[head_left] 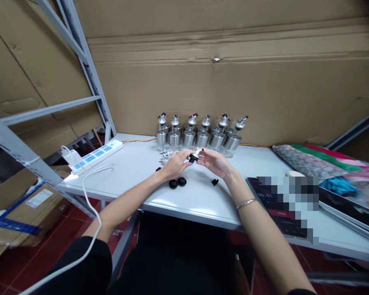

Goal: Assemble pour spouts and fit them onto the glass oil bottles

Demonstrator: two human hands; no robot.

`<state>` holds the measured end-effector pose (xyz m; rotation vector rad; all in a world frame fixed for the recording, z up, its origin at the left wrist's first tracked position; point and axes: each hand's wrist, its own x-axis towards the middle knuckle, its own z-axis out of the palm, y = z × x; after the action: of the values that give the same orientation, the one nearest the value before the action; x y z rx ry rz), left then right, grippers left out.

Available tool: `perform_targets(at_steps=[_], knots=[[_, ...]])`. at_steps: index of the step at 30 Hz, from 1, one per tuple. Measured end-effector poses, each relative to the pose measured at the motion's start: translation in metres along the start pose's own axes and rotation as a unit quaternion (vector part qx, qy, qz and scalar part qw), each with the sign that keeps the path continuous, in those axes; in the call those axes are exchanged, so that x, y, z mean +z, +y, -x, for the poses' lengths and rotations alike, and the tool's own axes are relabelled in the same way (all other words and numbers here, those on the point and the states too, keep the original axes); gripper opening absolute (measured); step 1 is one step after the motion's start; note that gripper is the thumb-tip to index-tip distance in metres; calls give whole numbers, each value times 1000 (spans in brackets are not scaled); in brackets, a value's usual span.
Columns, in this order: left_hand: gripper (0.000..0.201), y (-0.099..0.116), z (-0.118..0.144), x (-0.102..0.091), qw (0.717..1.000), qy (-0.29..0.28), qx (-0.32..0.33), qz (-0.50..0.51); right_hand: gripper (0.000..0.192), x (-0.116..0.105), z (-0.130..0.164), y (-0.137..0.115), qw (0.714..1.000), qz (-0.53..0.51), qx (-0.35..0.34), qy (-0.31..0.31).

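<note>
bottles (199,137) behind hands (197,162), power strip (95,155) far left

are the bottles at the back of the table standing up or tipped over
Standing up. The bottles sit in a row on their bases against the cardboard, spouts on top.

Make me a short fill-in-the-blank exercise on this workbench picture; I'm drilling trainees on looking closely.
1. The left hand and the right hand together hold a small pourer spout above the ____ table.
2. The dispenser bottles stand in a row against the ____ wall.
3. A bracelet sits on the ____ wrist.
4. The power strip lies to the ____ of the bottles.

Missing words: white; cardboard; right; left
</note>
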<state>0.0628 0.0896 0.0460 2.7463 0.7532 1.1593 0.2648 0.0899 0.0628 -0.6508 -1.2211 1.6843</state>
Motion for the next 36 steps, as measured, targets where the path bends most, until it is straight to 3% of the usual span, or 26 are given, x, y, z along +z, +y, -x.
perform_targets(at_steps=[12, 22, 29, 36], knots=[[32, 3, -1, -1, 999, -6, -12, -36, 19, 2, 1, 0, 1000, -4, 0, -10], [37, 4, -2, -3, 999, -21, -18, -19, 24, 3, -1, 3, 1000, 17, -3, 26], [47, -3, 0, -5, 998, -45, -53, -13, 15, -2, -7, 5, 991, 84, -60, 89], [50, -4, 1, -2, 996, -57, -69, 1, 10, 6, -2, 6, 982, 183, -10, 57]])
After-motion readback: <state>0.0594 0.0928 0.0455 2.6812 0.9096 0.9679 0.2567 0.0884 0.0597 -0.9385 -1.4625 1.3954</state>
